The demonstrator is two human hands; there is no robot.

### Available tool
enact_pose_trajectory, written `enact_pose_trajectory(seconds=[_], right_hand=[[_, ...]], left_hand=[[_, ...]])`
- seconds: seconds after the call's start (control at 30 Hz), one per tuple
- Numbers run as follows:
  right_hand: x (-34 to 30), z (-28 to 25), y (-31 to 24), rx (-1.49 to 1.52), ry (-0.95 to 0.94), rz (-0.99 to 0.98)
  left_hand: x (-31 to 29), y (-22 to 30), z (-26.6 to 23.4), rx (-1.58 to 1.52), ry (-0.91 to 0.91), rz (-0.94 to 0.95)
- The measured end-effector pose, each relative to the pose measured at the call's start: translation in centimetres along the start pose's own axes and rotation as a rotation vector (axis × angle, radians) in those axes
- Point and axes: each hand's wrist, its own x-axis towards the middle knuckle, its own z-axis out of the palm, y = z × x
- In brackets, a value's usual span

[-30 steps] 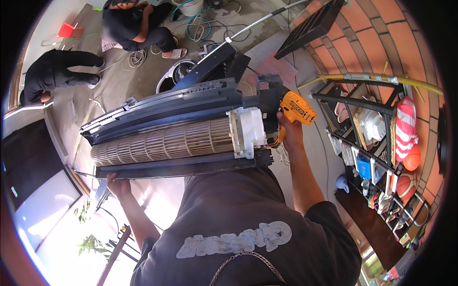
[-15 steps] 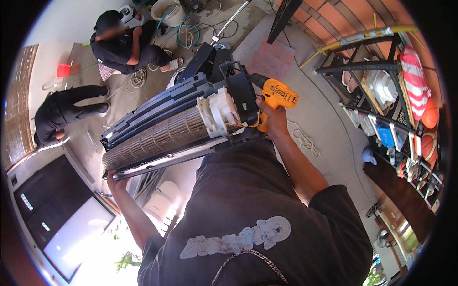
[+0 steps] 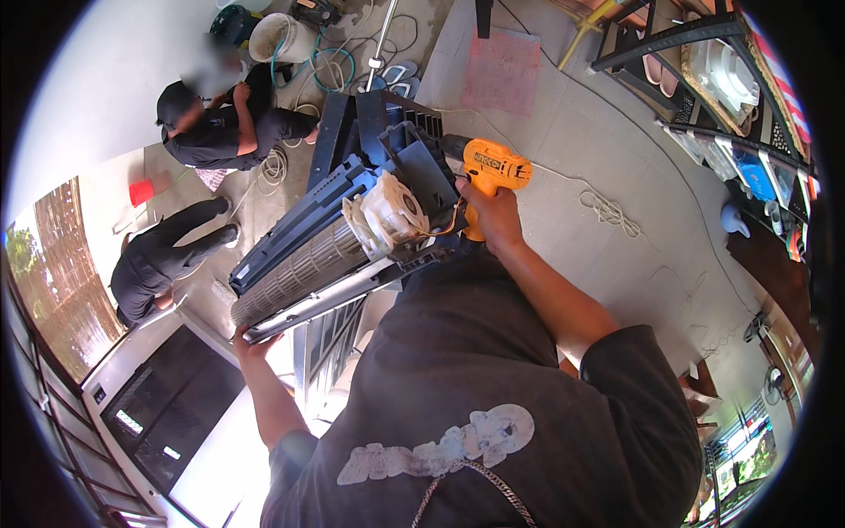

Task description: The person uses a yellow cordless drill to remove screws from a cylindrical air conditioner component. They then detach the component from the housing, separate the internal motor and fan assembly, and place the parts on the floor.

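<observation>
A black air conditioner indoor unit (image 3: 339,185), with its casing off, lies slantwise in front of my body. Along it runs a grey, finned blower wheel (image 3: 304,273), with a white plastic motor housing (image 3: 387,211) at its right end. My left hand (image 3: 253,343) supports the unit's left end from below, its fingers partly hidden by it. In my right hand (image 3: 495,220) is the handle of a yellow cordless drill (image 3: 493,165). The drill's black chuck points left at the unit's right end, where thin wires (image 3: 453,220) hang; the tip is out of sight.
A black metal frame (image 3: 327,330) stands beneath the unit. Two people in dark clothes, one seated (image 3: 211,132) and one bending (image 3: 167,255), are at the left. Cords (image 3: 607,211) and slippers (image 3: 400,79) lie on the floor. A rack (image 3: 669,62) stands at the right.
My view has turned, so the rack sits further right and the two people have shifted in the picture. The unit's left end appears nearer my body. Both hands keep their holds.
</observation>
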Motion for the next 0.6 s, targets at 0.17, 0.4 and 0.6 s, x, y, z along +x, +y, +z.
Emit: enact_pose_trajectory(seconds=[0.17, 0.4, 0.6], right_hand=[[1.3, -1.7, 0.8, -0.093, 0.006, -0.059], [1.7, -8.0, -2.5, -0.198, 0.032, -0.101], [-1.9, -12.0, -14.9, -0.366, -0.117, -0.142]], left_hand=[[-0.4, -1.8, 0.9, 0.152, 0.054, 0.217], [-3.4, -5.6, 3.0, 0.444, 0.43, 0.569], [-13.0, -14.1, 12.2, 0.944, 0.23, 1.711]])
